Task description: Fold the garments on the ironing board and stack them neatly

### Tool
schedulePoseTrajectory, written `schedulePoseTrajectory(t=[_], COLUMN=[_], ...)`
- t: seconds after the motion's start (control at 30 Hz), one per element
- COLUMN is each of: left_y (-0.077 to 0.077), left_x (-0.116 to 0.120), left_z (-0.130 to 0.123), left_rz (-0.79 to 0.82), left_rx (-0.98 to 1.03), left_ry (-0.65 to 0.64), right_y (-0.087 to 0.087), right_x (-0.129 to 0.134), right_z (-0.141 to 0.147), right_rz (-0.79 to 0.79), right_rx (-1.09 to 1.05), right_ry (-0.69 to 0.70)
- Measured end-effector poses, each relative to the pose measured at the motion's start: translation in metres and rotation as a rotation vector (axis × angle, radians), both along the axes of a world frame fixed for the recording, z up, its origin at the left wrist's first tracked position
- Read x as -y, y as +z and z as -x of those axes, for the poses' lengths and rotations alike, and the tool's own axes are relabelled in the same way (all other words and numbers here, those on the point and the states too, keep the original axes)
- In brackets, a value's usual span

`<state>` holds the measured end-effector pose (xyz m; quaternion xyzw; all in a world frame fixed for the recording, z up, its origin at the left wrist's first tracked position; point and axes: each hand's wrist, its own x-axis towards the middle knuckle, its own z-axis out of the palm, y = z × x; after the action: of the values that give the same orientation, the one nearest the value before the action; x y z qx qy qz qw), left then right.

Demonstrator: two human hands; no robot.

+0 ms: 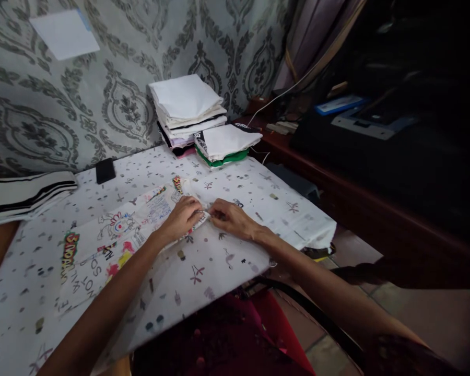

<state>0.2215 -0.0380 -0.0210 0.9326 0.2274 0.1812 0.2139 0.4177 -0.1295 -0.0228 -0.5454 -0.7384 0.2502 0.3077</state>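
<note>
A white cloth [141,224] printed with coloured drawings and lettering lies flat across the middle of the table, its right end bunched between my hands. My left hand [183,216] rests over that end, fingers curled with the cloth's edge under them. Close beside it, my right hand [231,216] pinches the same end of the cloth, thumb and fingers together. The fingertips of both hands nearly meet, and a small fold shows between them. My left forearm covers part of the printed cloth.
Folded cloths stand in a tall stack [188,99] and a lower stack [227,141] at the back. A black phone [105,171] lies near the wall. Striped folded fabric [27,193] sits at the left. A dark wooden desk [360,193] stands on the right, past the table's edge.
</note>
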Motion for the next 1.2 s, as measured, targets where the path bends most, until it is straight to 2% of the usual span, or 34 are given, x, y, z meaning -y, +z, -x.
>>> schedulePoseTrajectory(t=[0.3,0.47,0.63,0.77,1.0,1.1,1.2], left_y=[-0.001,-0.006,-0.006,-0.005,-0.015,-0.018,-0.013], left_x=[-0.001,-0.002,0.003,-0.005,-0.06,-0.069,-0.065], left_z=[-0.002,-0.003,-0.002,0.015,0.067,0.077,0.084], left_rz=[0.021,0.01,0.014,-0.029,-0.17,-0.178,-0.161], left_rx=[0.017,0.046,0.06,0.119,0.007,-0.015,-0.017], left_ry=[0.026,0.051,0.058,0.14,0.407,0.413,0.361], right_y=[-0.002,0.002,0.002,0.001,0.004,0.006,0.008], right_x=[-0.011,-0.009,-0.009,-0.009,-0.007,-0.006,-0.005], right_z=[-0.003,0.002,0.007,0.006,0.004,0.003,0.001], right_rz=[-0.027,-0.002,0.014,0.005,0.005,-0.007,0.002], right_rx=[0.072,0.039,0.124,0.116,0.092,0.094,0.103], right_ry=[0.026,-0.05,-0.078,-0.07,-0.039,-0.014,-0.002])
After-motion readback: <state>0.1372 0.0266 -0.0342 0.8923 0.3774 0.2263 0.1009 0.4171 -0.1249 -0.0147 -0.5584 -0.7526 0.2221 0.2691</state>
